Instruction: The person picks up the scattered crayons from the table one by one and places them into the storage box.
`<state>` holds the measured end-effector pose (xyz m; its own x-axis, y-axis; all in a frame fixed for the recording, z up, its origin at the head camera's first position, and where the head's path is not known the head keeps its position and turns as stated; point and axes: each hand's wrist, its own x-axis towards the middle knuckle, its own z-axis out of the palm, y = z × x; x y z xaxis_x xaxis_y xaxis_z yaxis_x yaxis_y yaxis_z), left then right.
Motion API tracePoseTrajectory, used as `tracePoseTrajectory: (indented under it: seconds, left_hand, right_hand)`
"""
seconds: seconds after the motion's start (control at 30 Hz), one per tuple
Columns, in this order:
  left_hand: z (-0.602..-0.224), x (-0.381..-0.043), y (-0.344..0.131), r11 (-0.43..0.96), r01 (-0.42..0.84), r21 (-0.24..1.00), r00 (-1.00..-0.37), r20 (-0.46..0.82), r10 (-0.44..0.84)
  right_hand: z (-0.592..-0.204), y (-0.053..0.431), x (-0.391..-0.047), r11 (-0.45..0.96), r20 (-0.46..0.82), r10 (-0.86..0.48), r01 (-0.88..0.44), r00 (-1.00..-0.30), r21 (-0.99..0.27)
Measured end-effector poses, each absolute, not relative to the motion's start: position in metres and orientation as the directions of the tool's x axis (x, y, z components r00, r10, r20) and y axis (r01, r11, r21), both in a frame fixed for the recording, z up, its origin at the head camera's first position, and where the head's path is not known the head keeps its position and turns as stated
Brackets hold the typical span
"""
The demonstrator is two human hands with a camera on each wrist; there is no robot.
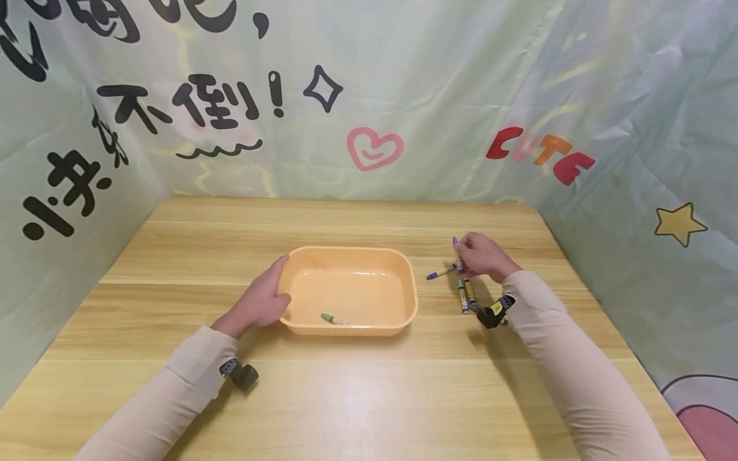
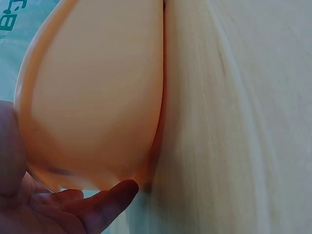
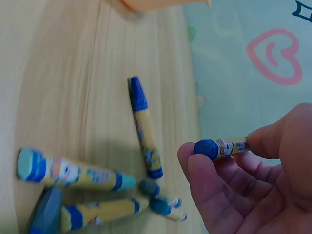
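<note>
My left hand grips the left end of a shallow peach plastic basin, and in the left wrist view the fingers curl at its wall. One crayon with a green end lies inside the basin, near its front wall. To the right of it, my right hand pinches a crayon with a dark blue end and a yellow printed wrapper, held above the table. Beneath that hand lie several loose crayons, among them a blue-tipped one, a teal-ended one and a yellow-wrapped one.
The wooden table runs back to a pale green printed cloth that hangs behind it and at both sides. A small dark camera on the right wrist hangs over part of the crayon group and hides some of it.
</note>
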<state>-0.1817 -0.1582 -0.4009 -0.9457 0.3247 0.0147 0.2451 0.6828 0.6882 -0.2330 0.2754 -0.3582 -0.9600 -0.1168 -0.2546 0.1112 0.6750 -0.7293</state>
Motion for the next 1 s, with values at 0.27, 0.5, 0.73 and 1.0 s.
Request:
tracePoseTrajectory:
  seconds: [0.27, 0.5, 0.73, 1.0]
  left_hand:
    - [-0.401, -0.182, -0.16, 0.693, 0.263, 0.671, -0.943, 0.027, 0.332]
    - [-0.402, -0.183, -0.16, 0.689, 0.267, 0.674, -0.941, 0.03, 0.336]
    - [-0.402, -0.183, -0.16, 0.689, 0.263, 0.675, -0.942, 0.027, 0.334]
    - [-0.402, -0.182, -0.159, 0.678, 0.265, 0.685, -0.941, 0.031, 0.336]
  right_hand:
    - [-0.35, 0.255, -0.237, 0.606, -0.274, -0.169, 0.12, -0.947, -0.786]
    - [-0.345, 0.235, -0.24, 0.604, -0.257, -0.193, 0.092, -0.947, -0.791]
    - [-0.342, 0.218, -0.242, 0.581, -0.235, -0.226, 0.063, -0.945, -0.812]
    - [-0.339, 0.201, -0.243, 0.583, -0.221, -0.258, 0.031, -0.94, -0.812]
